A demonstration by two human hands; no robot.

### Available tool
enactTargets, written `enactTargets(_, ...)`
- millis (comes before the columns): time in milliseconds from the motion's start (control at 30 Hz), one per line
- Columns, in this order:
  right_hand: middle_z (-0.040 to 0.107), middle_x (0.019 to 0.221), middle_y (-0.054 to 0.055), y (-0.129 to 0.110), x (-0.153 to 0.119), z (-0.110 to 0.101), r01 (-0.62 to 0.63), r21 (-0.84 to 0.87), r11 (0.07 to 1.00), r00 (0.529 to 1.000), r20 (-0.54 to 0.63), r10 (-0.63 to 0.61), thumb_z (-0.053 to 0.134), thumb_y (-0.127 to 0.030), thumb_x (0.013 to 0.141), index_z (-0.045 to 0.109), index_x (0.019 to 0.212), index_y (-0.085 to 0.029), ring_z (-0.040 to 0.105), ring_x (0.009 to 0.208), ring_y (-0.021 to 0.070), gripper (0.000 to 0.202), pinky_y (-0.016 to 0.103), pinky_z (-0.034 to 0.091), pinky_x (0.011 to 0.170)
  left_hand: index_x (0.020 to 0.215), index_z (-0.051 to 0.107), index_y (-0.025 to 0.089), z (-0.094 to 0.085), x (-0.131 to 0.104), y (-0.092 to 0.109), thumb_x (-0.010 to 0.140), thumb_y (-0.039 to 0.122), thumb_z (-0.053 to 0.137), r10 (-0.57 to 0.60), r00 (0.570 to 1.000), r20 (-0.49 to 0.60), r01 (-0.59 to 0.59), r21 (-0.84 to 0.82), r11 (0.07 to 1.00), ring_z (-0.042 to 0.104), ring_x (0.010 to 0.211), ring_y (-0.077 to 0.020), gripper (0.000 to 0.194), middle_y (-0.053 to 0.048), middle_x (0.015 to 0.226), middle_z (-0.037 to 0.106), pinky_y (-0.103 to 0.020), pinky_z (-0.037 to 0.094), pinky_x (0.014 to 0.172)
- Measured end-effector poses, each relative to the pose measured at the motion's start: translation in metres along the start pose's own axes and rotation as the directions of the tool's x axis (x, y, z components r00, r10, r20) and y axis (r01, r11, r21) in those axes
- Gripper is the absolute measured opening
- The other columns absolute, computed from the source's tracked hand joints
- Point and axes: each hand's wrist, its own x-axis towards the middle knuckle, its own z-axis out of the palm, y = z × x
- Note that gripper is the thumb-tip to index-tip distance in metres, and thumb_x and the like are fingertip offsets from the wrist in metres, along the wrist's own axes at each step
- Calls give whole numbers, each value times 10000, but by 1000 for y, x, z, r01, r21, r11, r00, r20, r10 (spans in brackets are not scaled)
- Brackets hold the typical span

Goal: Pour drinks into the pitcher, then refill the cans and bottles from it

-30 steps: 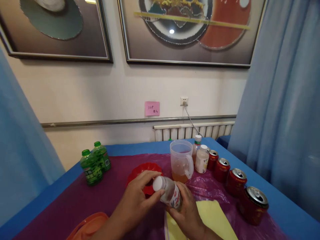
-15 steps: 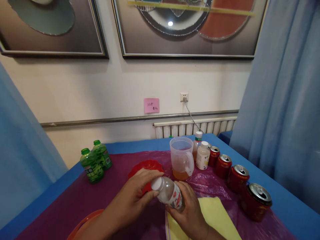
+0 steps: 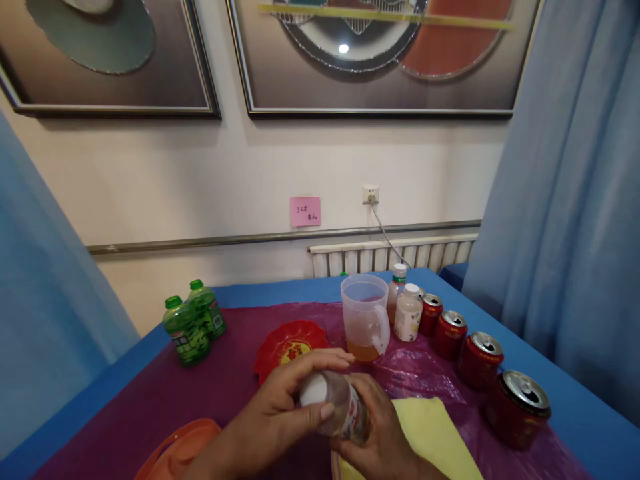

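The clear bottle (image 3: pixel 343 408) with a white cap lies tilted between the two hands, its capped end toward the left hand (image 3: pixel 283 407) and its labelled body in the right hand (image 3: pixel 373 427). The left hand is curved around the cap end, thumb on the near side and fingers reaching over the top; the right hand is wrapped around the label and lower end. The bottle is above the near middle of the bench (image 3: pixel 280 293), in front of the red scalloped dish (image 3: pixel 277 345) and the clear jug (image 3: pixel 364 317). The yellow cloth (image 3: pixel 433 433) lies partly under the right hand, and the orange item (image 3: pixel 177 450) is beside the left forearm. Red cans (image 3: pixel 520 407) line the right side, near the blue edge. Bare purple cover (image 3: pixel 135 393) stretches left of the left hand, toward the two green bottles (image 3: pixel 187 330); the jug closes off the space beyond the right hand.
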Motion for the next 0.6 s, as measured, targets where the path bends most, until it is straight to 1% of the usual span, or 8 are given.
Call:
enactTargets(33,660,1170,84,-1,0,0,3,10,1000,1000,3,-3,799,-322,716,521,1318,-247,648,1060,293,667,433,549,918,1302,612,360,0,1,2,880,315,679,-21,999,-25,20,-34,999,611,1268,-229,429,-31,1355,658,-351,527,1031)
enactTargets(100,670,1138,78,-2,1,0,-3,6,1000,1000,-14,3,802,-338,715,555,1299,-249,655,1035,292,640,420,559,883,1327,592,329,1,3,4,841,324,715,-55,985,-166,60,26,998,626,1240,-244,502,-57,1350,659,-364,542,1005)
enactTargets(167,677,1118,78,-3,3,0,-18,-12,1000,999,-41,17,809,-365,716,590,1278,-250,654,1034,298,614,408,565,855,1226,655,287,2,5,3,799,328,745,-24,943,-331,92,192,977,670,1136,-243,439,-61,1227,713,-366,556,966)
enactTargets(233,681,1099,79,-3,5,0,-32,-20,999,998,-55,31,815,-388,718,612,1261,-249,653,1032,301,596,395,569,831,1069,716,265,3,6,1,779,335,755,49,914,-403,93,325,941,702,978,-215,301,-37,1052,748,-337,572,895)
enactTargets(367,687,1062,73,-3,6,-1,-57,-12,998,997,-49,57,822,-423,716,629,1239,-248,656,1011,298,584,378,571,807,983,741,267,-2,9,-1,759,330,776,96,921,-377,48,355,933,711,859,-178,235,-3,933,759,-275,574,804)
enactTargets(467,690,1035,68,-4,3,-2,-85,8,996,995,-44,85,825,-452,703,629,1223,-248,660,984,293,592,370,569,795,987,743,262,-7,12,-4,741,349,797,30,940,-340,70,279,958,720,884,-192,266,-10,949,770,-285,578,833)
enactTargets(533,690,1030,65,-5,1,-4,-110,47,993,993,-32,112,819,-470,697,616,1219,-246,661,957,287,604,374,562,800,1121,712,268,-7,11,-10,740,376,802,-43,946,-320,102,169,980,718,983,-224,406,-37,1053,767,-322,574,904)
enactTargets(600,689,1025,60,-6,-1,-6,-149,109,983,988,-16,151,790,-480,720,600,1209,-246,661,927,274,574,380,553,807,1338,590,284,-3,7,-18,713,386,829,-106,957,-268,124,51,991,668,1159,-267,677,-71,1263,707,-373,539,1006)
